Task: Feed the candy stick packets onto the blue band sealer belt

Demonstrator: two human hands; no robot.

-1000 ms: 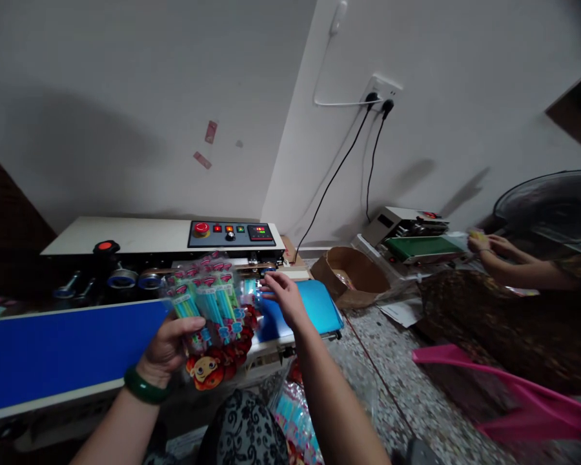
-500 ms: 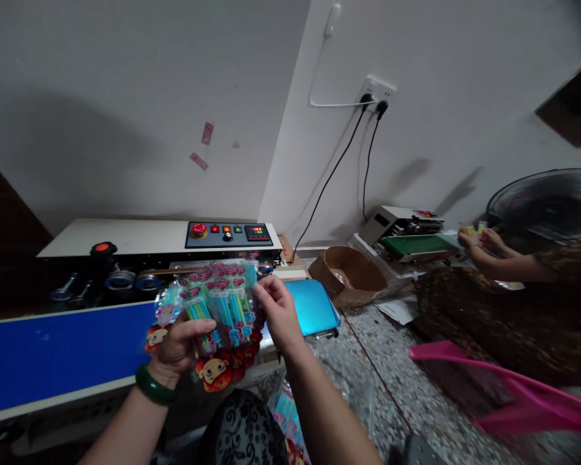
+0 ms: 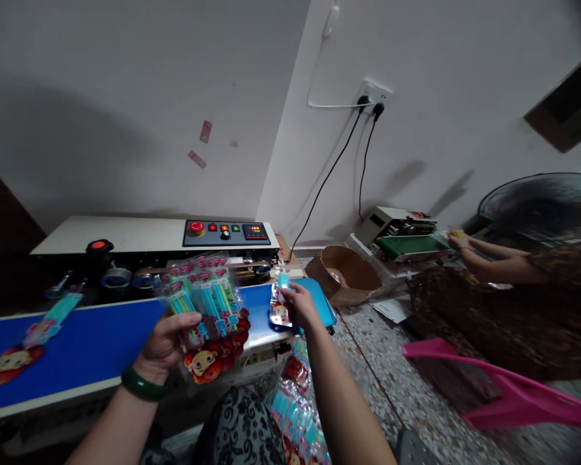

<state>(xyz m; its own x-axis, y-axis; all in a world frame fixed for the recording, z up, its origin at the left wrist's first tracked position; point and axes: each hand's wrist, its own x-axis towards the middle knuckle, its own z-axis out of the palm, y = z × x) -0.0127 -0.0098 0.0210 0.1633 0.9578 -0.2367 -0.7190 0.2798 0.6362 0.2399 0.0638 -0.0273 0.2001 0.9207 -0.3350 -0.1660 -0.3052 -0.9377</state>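
Note:
My left hand (image 3: 167, 339) grips a fanned stack of clear packets (image 3: 215, 310) with blue and green sticks inside and a red-haired cartoon head at the bottom. At the right end of a band sealer (image 3: 126, 236), my right hand (image 3: 301, 307) pinches a single packet (image 3: 281, 298) of the same kind. That packet is upright, its top near the sealer's entry and its cartoon end over the edge of the blue belt (image 3: 101, 336). Another packet (image 3: 39, 339) lies on the belt at the far left. The stack hides the middle of the sealer's front.
More packets (image 3: 297, 410) lie in a clear bag beside my knee. A blue pad (image 3: 314, 300), a cardboard box (image 3: 319, 278) and a second sealer with a green belt (image 3: 407, 245) stand to the right. Another person's arms (image 3: 494, 258) are beyond, near a pink plastic chair (image 3: 503, 387).
My right hand has left the stack and moved right with one packet. My left hand and the stack have shifted slightly left. A packet on the belt now shows further left.

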